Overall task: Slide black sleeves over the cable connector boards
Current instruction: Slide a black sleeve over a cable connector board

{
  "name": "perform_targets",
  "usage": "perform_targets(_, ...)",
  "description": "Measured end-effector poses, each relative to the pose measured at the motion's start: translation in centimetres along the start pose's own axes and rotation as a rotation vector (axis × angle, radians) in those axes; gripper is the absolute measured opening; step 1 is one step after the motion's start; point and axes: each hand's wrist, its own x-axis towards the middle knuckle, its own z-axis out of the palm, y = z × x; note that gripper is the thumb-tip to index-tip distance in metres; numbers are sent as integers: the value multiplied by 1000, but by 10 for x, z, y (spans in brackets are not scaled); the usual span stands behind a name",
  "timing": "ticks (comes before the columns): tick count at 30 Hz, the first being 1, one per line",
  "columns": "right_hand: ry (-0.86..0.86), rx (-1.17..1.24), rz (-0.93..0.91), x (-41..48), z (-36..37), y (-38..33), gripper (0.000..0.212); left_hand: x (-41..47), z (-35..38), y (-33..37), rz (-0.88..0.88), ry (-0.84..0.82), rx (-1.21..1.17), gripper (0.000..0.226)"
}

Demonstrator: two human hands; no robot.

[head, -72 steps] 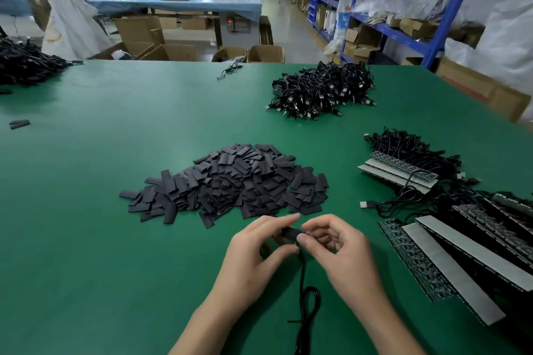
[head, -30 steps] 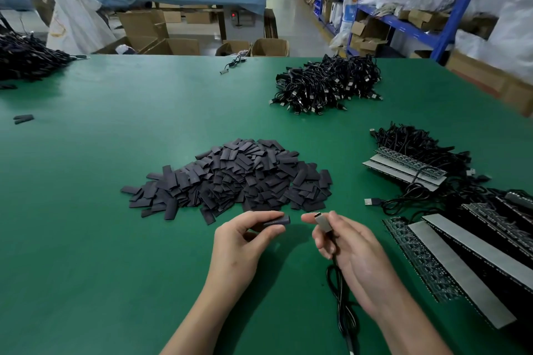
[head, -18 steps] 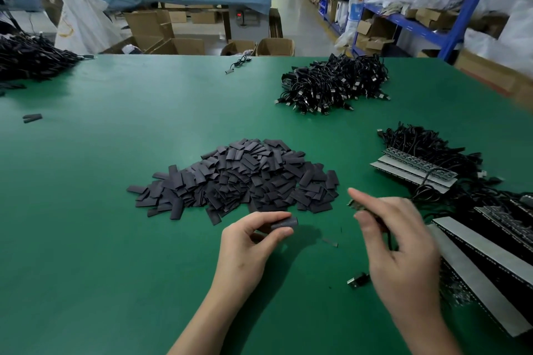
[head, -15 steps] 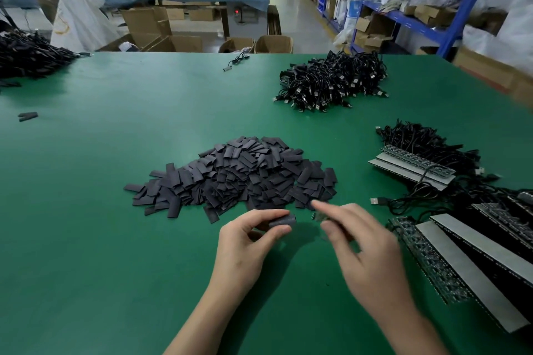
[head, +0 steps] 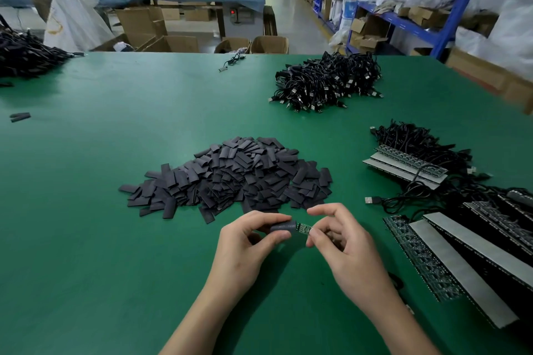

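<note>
- Left hand (head: 245, 251) — grip pinched round a black sleeve (head: 282, 227), just above the green surface (head: 86, 225).
- Right hand (head: 346, 251) — grip pinches a small connector board (head: 304, 228), its end at the sleeve's mouth.
- Sleeve pile (head: 230, 176) lies just beyond.

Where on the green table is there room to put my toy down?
The wide bare stretch of green table left of the flat black sleeve pile, and the strip between that pile and the tangled black USB cable heap. The right side is crowded with grey-backed circuit board strips and loose cables.
</note>
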Motion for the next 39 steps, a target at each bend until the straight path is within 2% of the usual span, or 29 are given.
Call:
perform_targets(6, -69, 48, 45, 0, -1, 0, 26, -1, 1, -1, 56, -26, 35, 25)
perform_targets(13, -16, 106, 65, 3, -4, 1, 28, -1, 1, 0, 94, 3, 31, 27)
perform_targets(18, -44, 65, 77, 2, -3, 1, 35, -1, 0, 0, 98, -6, 40, 29)
perform_targets(28, -43, -53, 81, 0, -3, -2, 28, -3, 1, 0, 119, 3, 147, 25)
perform_targets(39, -28, -164, 45, -1, -5, -6, 32, -3, 3, 1, 143, -10, 287, 21)
